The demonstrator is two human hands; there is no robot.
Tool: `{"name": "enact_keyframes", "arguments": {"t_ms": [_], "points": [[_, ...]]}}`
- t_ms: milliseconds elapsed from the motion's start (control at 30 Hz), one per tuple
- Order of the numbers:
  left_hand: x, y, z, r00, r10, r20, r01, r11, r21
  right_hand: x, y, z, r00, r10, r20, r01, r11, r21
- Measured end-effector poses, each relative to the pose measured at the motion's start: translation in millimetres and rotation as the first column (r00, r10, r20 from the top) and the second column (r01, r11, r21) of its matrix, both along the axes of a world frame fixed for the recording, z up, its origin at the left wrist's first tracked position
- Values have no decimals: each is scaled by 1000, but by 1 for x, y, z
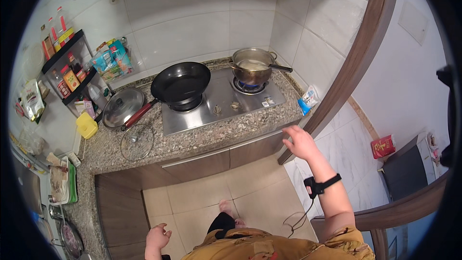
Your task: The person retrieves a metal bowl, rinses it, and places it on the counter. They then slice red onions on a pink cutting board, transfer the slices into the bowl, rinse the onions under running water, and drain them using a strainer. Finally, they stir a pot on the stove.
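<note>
My right hand [300, 142] reaches out by the front right edge of the granite counter [220, 133], fingers apart and holding nothing. Just above it on the counter corner stands a blue and white plastic bag [308, 100] with writing on it. My left hand [158, 236] hangs low over the floor near the left cabinet, its fingers loosely bent and no object visible in them. Ahead is a steel gas hob [187, 121]. A black wok [180, 83] with a red handle sits on its left burner. Over a blue flame on the right burner rests a metal pot [252, 76] containing pale liquid and a black-handled utensil [281, 68].
Left of the wok lie a domed lid [122, 106] and a flat glass lid [135, 148]. A black wall rack [66, 52] holds several bottles. A yellow plastic box [86, 125] stands below. At right, a wooden door frame [361, 50] borders the opening; a red bag [383, 147] lies beyond.
</note>
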State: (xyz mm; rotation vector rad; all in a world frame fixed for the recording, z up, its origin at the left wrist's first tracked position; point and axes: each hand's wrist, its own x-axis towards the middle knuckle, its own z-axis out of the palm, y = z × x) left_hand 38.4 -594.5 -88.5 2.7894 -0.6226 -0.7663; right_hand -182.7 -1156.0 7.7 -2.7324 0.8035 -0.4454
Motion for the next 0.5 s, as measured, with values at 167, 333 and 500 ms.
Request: {"name": "enact_keyframes", "arguments": {"t_ms": [167,333,500], "points": [[45,-68,-12,992,-129,3,129,992,10,64,-88,21,998,6,56,7,974,-228],[72,-173,1,990,-140,-4,137,972,-189,126,-183,48,992,-115,60,130,887,-442],[74,-223,26,987,-152,-58,122,926,-357,166,-250,46,917,-336,-214,196,848,-492]]}}
